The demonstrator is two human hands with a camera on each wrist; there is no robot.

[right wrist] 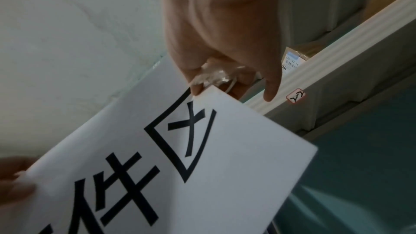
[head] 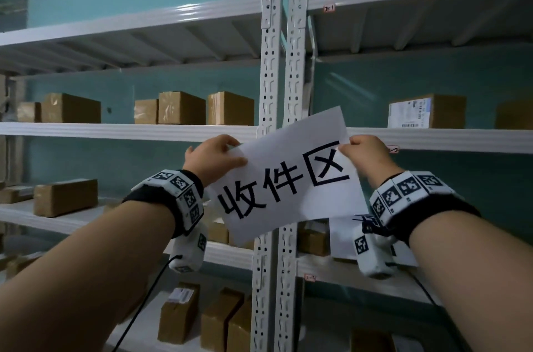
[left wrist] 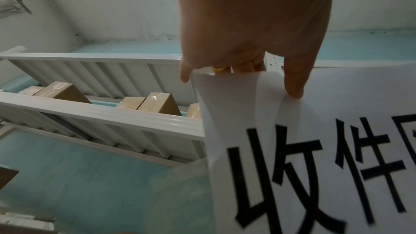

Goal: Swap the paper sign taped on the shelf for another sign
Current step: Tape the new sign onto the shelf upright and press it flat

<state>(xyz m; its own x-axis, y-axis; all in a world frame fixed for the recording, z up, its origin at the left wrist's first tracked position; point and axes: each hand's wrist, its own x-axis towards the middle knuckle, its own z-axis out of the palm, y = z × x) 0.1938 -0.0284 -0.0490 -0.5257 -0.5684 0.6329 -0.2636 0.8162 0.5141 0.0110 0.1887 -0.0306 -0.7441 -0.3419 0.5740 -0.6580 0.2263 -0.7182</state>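
Both hands hold a white paper sign (head: 284, 176) tilted in front of the shelf uprights (head: 284, 63). The left hand (head: 213, 160) pinches its upper left corner; the right hand (head: 366, 154) pinches the upper right edge, with crumpled clear tape (right wrist: 213, 76) in its fingers

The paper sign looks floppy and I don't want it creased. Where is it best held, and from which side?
Probably by its two upper corners, one hand coming from each side. The paper sign is a thin sheet, tilted and already buckling near the left hand. That grip pinches one corner, thumb in front; the right hand pinches the other, with crumpled clear tape there. Keeping it lightly taut should stop sagging.
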